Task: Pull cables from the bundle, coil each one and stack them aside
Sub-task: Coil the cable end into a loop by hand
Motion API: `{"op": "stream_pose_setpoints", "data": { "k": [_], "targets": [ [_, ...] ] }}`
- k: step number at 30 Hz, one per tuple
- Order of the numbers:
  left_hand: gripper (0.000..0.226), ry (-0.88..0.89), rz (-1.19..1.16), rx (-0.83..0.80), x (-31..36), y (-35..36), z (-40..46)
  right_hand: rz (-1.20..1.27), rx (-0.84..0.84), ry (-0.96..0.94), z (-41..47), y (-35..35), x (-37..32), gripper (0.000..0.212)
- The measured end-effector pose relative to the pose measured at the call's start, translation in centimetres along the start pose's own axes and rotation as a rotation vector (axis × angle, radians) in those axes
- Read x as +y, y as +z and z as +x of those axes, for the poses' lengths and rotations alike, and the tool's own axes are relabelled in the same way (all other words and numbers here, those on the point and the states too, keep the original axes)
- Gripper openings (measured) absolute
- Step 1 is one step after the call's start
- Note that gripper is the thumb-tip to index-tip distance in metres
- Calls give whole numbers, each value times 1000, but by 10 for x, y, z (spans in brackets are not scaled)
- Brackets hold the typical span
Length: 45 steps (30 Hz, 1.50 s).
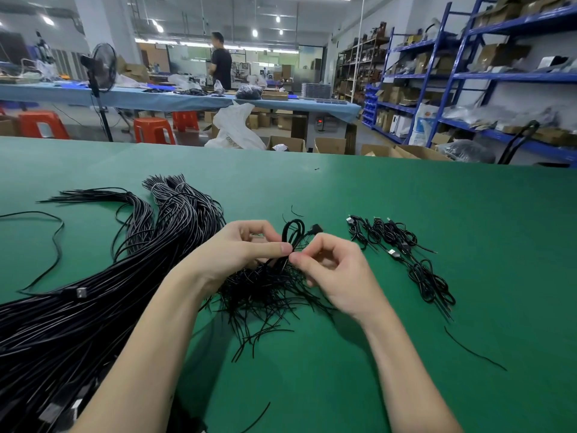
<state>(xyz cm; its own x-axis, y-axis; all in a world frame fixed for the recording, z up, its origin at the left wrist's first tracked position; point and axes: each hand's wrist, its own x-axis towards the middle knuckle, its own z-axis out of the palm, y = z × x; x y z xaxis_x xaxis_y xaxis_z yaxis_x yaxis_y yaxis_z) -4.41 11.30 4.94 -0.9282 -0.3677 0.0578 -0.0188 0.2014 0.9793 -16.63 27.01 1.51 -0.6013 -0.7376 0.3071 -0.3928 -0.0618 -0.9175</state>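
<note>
Bundle [62,323] runs off the frame's left edge; both hands, left [240,248] and right [331,270], pinch a coiled cable [292,232] looping above their grip, over the bench [406,195]

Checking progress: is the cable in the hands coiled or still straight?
Coiled: the cable stands in a small loop above the left hand and right hand, both pinching it.
</note>
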Motion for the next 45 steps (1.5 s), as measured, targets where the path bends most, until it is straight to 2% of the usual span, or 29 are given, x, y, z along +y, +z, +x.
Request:
{"op": "stream_pose_setpoints", "data": {
  "k": [2, 4, 6, 9, 12, 15, 26, 30, 33, 35, 37, 39, 40, 42, 43, 45],
  "targets": [
    [20, -90, 10, 54, -2, 4, 4, -438, 89, -223, 2, -5, 2, 26],
    [18, -98, -4, 99, -4, 10, 7, -607, 131, -306, 1, -3, 8, 25],
    [18, -33, -16, 120, -6, 13, 7, -473, 103, -149, 0, -1, 10, 22],
    [18, 61, -59, 125, -7, 16, 5, 54, 45, 236, -1, -1, 5, 31],
    [18, 93, -59, 138, -6, 17, 5, 182, 27, 463, 1, -2, 3, 46],
    [17, 106, -37, 133, -6, 18, 5, 270, -32, 521, 3, -2, 2, 47],
    [18, 147, -36, 124, -6, 16, 6, 674, -122, 684, 4, 2, 4, 22],
    [17, 158, -19, 129, -5, 15, 6, 778, -85, 659, 2, 4, 0, 16],
    [18, 123, -36, 155, -4, 15, 6, 653, 24, 521, 4, 9, -1, 17],
    [20, 39, -64, 205, -4, 16, 8, 368, 187, 283, 5, 15, 1, 16],
    [22, -86, -112, 237, -5, 19, 12, -76, 359, -70, 5, 20, 6, 17],
    [21, -168, -150, 223, -6, 21, 14, -410, 435, -369, 3, 21, 9, 16],
    [21, -174, -150, 218, -8, 22, 14, -500, 447, -441, 1, 21, 12, 16],
    [20, -138, -121, 232, -10, 22, 15, -522, 441, -397, -1, 22, 16, 17],
    [20, -113, -112, 242, -12, 22, 14, -434, 412, -279, -1, 23, 16, 19],
    [19, -78, -146, 232, -14, 21, 15, -47, 311, 55, 3, 22, 12, 25]
  ]
}}
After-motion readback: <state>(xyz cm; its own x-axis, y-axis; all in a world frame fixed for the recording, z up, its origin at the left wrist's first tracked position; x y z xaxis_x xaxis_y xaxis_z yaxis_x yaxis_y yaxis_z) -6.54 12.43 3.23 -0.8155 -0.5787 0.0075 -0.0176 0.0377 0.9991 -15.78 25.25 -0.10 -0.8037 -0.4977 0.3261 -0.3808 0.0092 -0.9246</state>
